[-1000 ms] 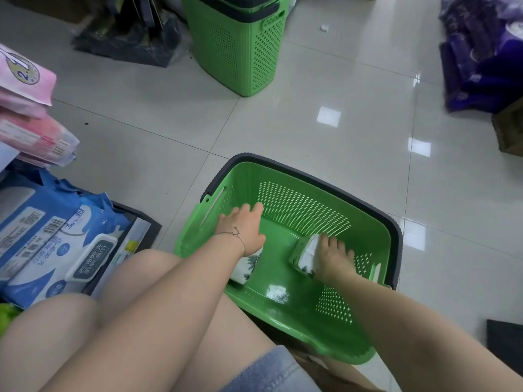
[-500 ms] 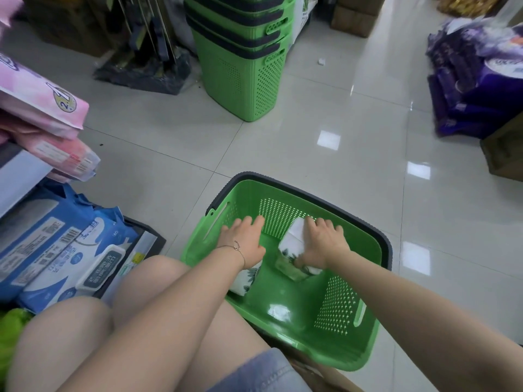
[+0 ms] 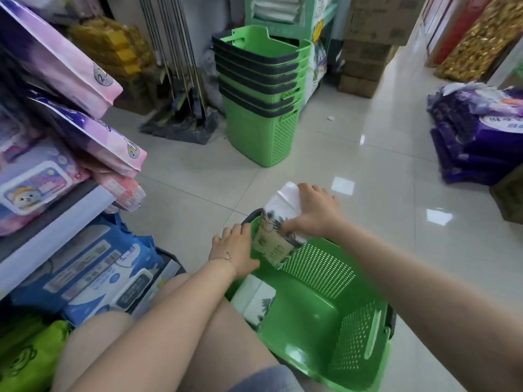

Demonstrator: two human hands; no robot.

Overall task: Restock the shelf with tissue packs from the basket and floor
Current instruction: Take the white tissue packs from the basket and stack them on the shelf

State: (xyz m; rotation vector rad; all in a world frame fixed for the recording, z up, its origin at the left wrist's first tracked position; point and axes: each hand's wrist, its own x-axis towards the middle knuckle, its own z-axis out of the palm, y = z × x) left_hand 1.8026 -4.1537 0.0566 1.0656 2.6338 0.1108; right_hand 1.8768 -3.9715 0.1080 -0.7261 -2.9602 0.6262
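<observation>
Now, from the head view, the right hand (image 3: 314, 216) grasps a tissue pack (image 3: 278, 233), its fingers curled over the pack's white upper end and the thumb pressed on the printed side. The pack hangs tilted under those fingers, just above the far left corner of the green basket (image 3: 319, 309). The left hand (image 3: 235, 250) sits just beside the pack's lower end, with its fingertips (image 3: 240, 227) at the basket's dark rim. I cannot tell whether those fingers grip the rim or only rest there. Below the left wrist, a second tissue pack (image 3: 254, 301) lies flat on the basket's floor against the near left wall. Left of the left fingers, the shelf (image 3: 56, 222) carries pink packs (image 3: 65, 60) above and blue wipes packs (image 3: 93, 278) beneath. Beyond both sets of fingers, well apart, a stack of green baskets (image 3: 263, 94) stands on the tiled floor (image 3: 353, 123). Far right of the right fingers, purple packs (image 3: 475, 131) lie piled on the tiles.
</observation>
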